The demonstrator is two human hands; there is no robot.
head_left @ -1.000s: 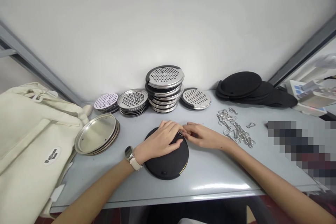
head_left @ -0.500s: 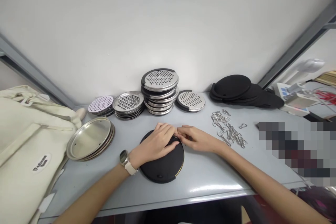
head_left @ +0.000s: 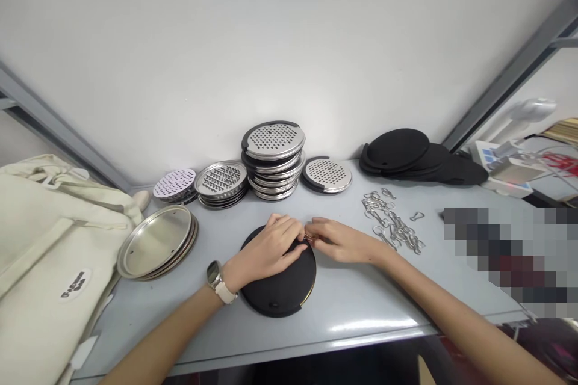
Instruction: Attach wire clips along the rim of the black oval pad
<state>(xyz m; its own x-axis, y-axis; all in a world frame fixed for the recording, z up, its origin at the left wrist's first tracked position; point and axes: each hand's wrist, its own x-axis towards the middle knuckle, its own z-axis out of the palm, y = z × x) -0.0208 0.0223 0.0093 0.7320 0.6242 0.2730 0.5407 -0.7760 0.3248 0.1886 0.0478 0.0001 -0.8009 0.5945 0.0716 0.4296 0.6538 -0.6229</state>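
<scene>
- Grip first: our right hand is pressed together, thumb and fingertips pinching a small metal ring (too small to make out in detail) just at the upper rim of the black disc.
- Our left hand lies curled over that same rim, its grip closing on the disc, fingertips just beside the ring; a watch sits on that wrist.
- The disc lies flat on the tabletop, between our two forearms, with a small slot near its lower edge.
- Beyond it, along the wall, we have a tall stack of steel graters, a single grater to its right, and a lower stack to its left, next to perforated lilac discs.
- Left of our hands lie plain steel trays, touching the edge of a canvas bag.
- To the right we see black pads in an overlapping row and a heap of metal clips (one lies apart), near a pixelated patch.
</scene>
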